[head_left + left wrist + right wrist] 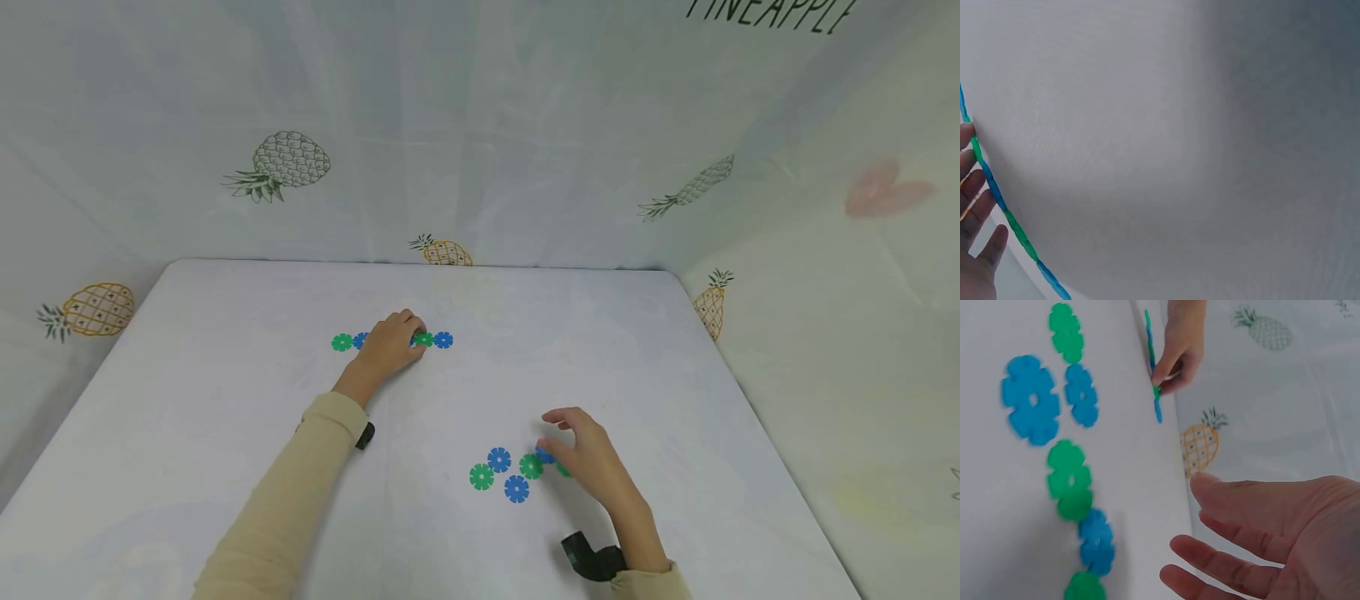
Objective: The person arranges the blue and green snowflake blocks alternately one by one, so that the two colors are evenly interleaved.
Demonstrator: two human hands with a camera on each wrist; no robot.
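Toward the back left of the table, my left hand (390,346) rests over a row of blue and green slotted plastic discs (443,340). Its curved fingers and thumb hold the row at a green disc near the right end; the hand hides the middle. In the left wrist view the discs form a continuous chain (1021,234) along the fingertips. My right hand (592,458) hovers by loose discs at the front, fingers loosely curved with nothing between them. Around it lie blue discs (517,489) and green discs (531,466), some partly hidden by it.
A white table (637,350) carries all the discs. Pale cloth with printed pineapples (291,158) hangs behind and beside it. A black wrist device (595,558) sticks out from the right wrist, and another (365,436) shows at the left sleeve.
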